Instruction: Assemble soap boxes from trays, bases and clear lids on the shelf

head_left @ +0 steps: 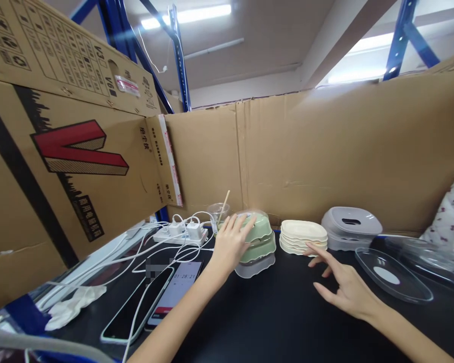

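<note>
My left hand (pixel 232 239) is in front of the left side of a stack of green scalloped containers (pixel 259 247), its fingers stretched out and close to the upper one. I cannot tell whether they touch it. A grey scalloped piece (pixel 256 265) forms the bottom of that stack. My right hand (pixel 340 287) hovers with fingers apart and nothing in them, close to the front right corner of a pile of cream scalloped trays (pixel 303 231). Behind it on the right stand stacked grey containers (pixel 351 222), the top one with a dark oval slot.
A clear oval lid (pixel 408 282) with a white label lies at right, beside more clear plastic (pixel 431 254). On the left are a power strip (pixel 179 235) with tangled white cables, two phones (pixel 136 307) and a crumpled tissue (pixel 73 306). Cardboard (pixel 306 156) walls the back.
</note>
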A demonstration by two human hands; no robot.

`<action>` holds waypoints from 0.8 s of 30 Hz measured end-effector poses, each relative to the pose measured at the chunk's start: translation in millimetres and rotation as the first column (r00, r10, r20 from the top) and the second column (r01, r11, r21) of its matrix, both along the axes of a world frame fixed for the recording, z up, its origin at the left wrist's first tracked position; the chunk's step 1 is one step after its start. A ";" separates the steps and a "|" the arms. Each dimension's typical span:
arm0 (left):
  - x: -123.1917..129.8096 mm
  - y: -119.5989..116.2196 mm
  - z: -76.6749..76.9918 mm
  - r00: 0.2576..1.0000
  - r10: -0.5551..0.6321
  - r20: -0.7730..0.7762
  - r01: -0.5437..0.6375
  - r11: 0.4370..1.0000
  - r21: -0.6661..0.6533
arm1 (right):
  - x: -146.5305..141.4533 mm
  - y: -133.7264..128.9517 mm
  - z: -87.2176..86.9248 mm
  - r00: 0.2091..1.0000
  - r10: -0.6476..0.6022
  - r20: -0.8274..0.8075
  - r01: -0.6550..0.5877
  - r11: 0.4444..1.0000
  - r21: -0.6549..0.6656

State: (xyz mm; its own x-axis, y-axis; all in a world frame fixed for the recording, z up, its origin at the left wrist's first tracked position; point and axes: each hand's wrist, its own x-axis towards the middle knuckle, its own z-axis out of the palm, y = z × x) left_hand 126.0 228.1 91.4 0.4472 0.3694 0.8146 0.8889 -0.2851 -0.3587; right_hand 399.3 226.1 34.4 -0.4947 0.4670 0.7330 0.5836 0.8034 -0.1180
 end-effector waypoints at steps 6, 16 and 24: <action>-3.9 4.7 -11.6 0.998 -0.063 -0.002 0.063 0.998 -0.005 | -4.5 -5.1 10.4 0.998 -0.014 0.056 0.013 1.000 0.023; 7.7 0.1 -25.9 0.988 -0.151 0.036 0.147 0.985 0.087 | 23.3 25.7 12.2 0.832 -0.555 0.001 0.530 0.796 0.293; 16.7 -22.4 -37.6 0.912 -0.370 0.178 0.368 0.929 0.042 | 72.4 57.0 -2.7 0.686 -0.727 -0.031 0.676 0.620 0.398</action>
State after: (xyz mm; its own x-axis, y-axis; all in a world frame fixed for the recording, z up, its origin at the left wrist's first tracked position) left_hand 142.6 205.7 53.9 0.3961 0.1998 0.8962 0.7706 -0.6030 -0.2061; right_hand 471.7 283.1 31.7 -0.2213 0.4340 0.8733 0.9752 0.1084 0.1932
